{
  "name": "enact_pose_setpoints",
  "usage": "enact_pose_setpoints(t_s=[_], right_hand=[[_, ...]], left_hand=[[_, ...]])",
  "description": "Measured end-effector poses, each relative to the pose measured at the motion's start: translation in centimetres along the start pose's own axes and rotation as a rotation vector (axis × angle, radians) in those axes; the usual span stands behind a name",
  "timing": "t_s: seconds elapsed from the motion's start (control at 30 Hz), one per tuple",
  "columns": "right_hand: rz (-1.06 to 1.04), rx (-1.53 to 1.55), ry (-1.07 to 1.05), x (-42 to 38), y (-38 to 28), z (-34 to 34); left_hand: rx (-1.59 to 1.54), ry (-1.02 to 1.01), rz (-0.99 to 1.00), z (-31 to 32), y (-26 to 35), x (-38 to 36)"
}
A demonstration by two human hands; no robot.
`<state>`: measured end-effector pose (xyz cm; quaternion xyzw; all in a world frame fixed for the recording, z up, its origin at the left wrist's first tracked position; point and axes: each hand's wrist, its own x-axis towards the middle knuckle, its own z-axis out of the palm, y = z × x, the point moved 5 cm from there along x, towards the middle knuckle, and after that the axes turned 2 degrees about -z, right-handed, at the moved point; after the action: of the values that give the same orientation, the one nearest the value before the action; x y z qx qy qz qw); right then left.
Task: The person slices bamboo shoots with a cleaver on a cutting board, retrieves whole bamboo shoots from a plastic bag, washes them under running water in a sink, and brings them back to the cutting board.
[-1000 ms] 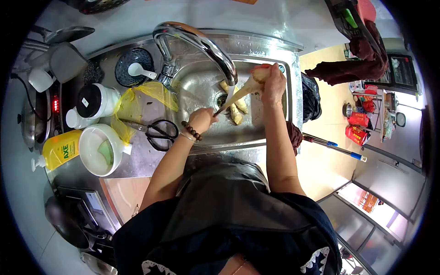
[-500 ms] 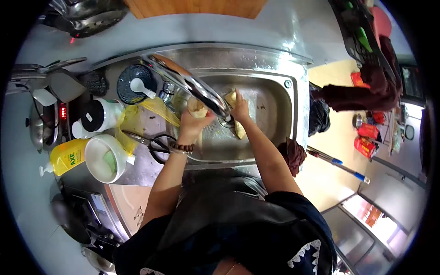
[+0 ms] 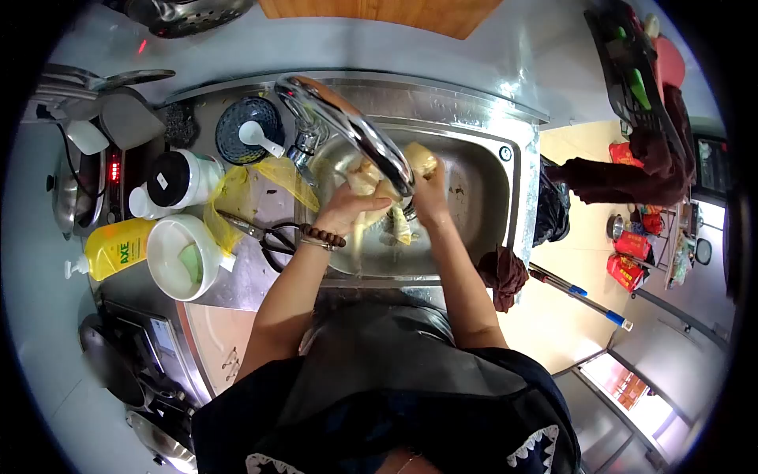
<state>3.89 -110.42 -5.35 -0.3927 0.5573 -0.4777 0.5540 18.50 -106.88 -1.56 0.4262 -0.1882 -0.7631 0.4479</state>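
Over the steel sink (image 3: 480,229), my left hand (image 3: 348,210) is wrapped round a pale yellow piece of food (image 3: 365,178), too partly hidden to name. To its right my right hand (image 3: 430,197) grips another yellowish piece (image 3: 420,159). The curved chrome faucet (image 3: 359,130) arches over both hands and covers part of what they hold. Between the hands, a pale pointed piece (image 3: 403,229) hangs low over the drain area. Beaded bracelets circle my left wrist.
Left of the sink lie black-handled scissors (image 3: 278,237), a yellow bag (image 3: 237,197), a white bowl (image 3: 175,265) with a green sponge, a yellow soap bottle (image 3: 118,249) and a blue dish (image 3: 237,130) with a white spoon. A dark cloth (image 3: 503,276) hangs at the sink's right front corner.
My hands have come closer together beneath the faucet. The pieces in them are now side by side, and the right one is lifted and turned. The whole view has shifted slightly.
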Motion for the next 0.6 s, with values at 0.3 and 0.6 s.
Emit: enact_pose_setpoints(t_s=[0.3, 0.6], right_hand=[[-0.221, -0.483, 0.123, -0.7, 1.6, 3.4], [-0.018, -0.066, -0.087, -5.2, -2.2, 2.8]], left_hand=[[0.11, -0.172, -0.324, -4.6, -1.1, -3.8], [0.009, -0.16, -0.535, -3.5, -0.7, -4.9]])
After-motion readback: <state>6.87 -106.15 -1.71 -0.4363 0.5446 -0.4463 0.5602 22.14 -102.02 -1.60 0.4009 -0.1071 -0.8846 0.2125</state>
